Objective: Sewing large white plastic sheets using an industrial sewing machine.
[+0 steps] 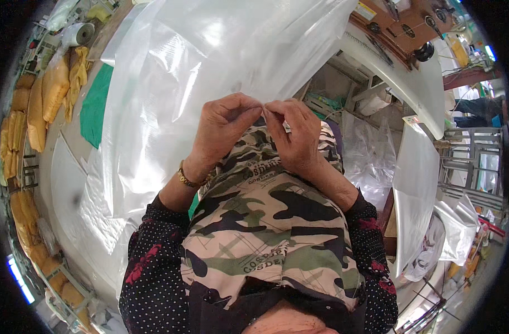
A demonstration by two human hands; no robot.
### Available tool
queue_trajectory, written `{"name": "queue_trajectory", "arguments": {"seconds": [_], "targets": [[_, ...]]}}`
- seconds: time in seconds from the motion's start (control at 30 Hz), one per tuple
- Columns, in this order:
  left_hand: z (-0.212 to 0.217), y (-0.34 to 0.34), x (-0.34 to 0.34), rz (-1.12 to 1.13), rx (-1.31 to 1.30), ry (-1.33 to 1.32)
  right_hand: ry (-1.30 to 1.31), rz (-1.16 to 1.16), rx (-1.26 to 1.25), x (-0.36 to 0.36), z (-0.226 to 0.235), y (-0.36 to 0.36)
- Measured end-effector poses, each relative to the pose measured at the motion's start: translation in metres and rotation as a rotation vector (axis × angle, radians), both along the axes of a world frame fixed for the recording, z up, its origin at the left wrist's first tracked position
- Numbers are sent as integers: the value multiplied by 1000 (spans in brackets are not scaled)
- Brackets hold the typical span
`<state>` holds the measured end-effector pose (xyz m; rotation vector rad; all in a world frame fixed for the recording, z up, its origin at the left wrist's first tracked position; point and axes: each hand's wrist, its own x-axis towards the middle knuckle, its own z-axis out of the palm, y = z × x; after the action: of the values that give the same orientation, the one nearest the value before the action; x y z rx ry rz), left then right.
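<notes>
A: How does each grip stand?

B: Both are pinched narrow. The left grip [227,119] has thumb brought to forefinger, the right grip [294,133] mirrors it, and their fingertips meet just above the camouflage apron [276,239]. I can't tell whether film, thread or nothing lies between them.

A: And the clear plastic sheet [210,61]?

B: It spreads just beyond the fingertips, fills the upper middle of the view and drapes down on the left, near the green sheet [95,106]. One edge slants from behind the hands up toward the white table [410,72] with the brown machine [402,25]. Whether the fingers touch that edge is hidden.

A: Heavy, would you say?

B: I'd judge it light for its spread, though that much film probably drags. It looks soft and limp, with creases and bright glare, so expect it to fold wherever it's pushed.

A: Slippery too?

B: Likely. A flat pinch may slide on such a smooth surface, and layers could slip past each other. I'd gather a small fold at the edge and press it between thumb pad and forefinger, one hand close to the other.

A: Fragile?

B: Not brittle, I think, but a nail or a hard tug at one point could stretch or tear it.
</notes>
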<state>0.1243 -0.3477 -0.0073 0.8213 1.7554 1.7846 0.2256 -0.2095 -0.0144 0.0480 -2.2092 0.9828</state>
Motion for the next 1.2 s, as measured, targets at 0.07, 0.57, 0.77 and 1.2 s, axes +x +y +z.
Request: {"name": "queue_trajectory", "arguments": {"seconds": [0.07,0.57,0.77,1.2], "targets": [[-6,1,0,13,38,18,-4,-1,5,-5,-5,0],[-8,1,2,60,-8,152,83,-48,130,-11,-14,-4],[-8,11,-9,-59,6,-320,-6,-41,341,-7,-12,-6],[103,-4,-81,220,-20,866,418,-398,-319,-108,-8,95]]}}
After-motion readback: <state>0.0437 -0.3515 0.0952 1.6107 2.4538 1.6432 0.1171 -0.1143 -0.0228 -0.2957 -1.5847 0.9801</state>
